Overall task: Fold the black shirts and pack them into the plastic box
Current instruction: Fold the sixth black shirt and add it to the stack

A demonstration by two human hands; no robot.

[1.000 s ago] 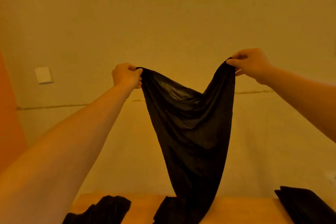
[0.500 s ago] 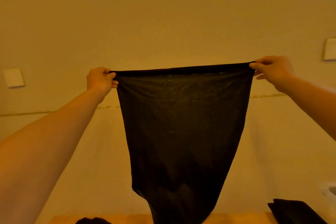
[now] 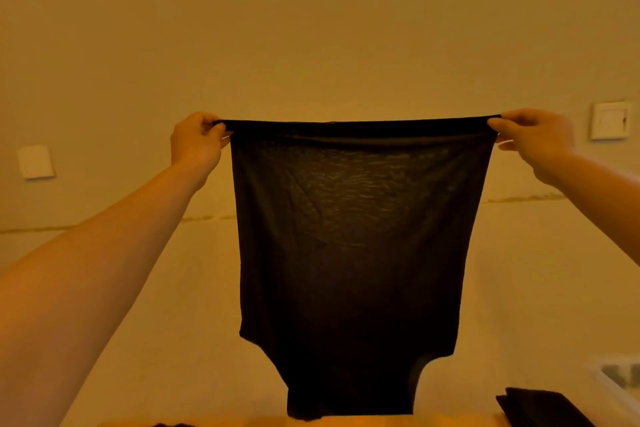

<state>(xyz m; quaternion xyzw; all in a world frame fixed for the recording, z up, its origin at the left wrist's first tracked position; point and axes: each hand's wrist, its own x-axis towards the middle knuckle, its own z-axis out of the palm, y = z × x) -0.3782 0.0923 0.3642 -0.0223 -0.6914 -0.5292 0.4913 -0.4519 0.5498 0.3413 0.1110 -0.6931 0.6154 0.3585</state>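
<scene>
Black shirt (image 3: 349,253) hangs in the air in front of the wall (image 3: 311,28), stretched flat between both hands and held upside down by what looks like its hem, so the taut edge runs straight across the top and the narrower shoulder end dangles just above the table (image 3: 450,421). Left hand (image 3: 195,140) has its fingers curled tight, pinching the left corner of that edge; right hand (image 3: 535,139) pinches the right corner the same way, thumb and forefinger closed on the cloth with the other fingers loosely bent beneath. A second dark garment, apparently folded (image 3: 543,407), lies on the table at lower right, and beside it a blurred pale rim (image 3: 620,381) is probably the plastic box, though too little shows to be sure. Two pale wall plates (image 3: 611,120) sit on either side. By my reading this is the spreading-out step: the shirt is opened and squared but no fold has been made. The next move likely calls for lowering it flat onto the table without letting the thin, clingy fabric bunch, keeping both corners level so the sides can be folded in evenly.
</scene>
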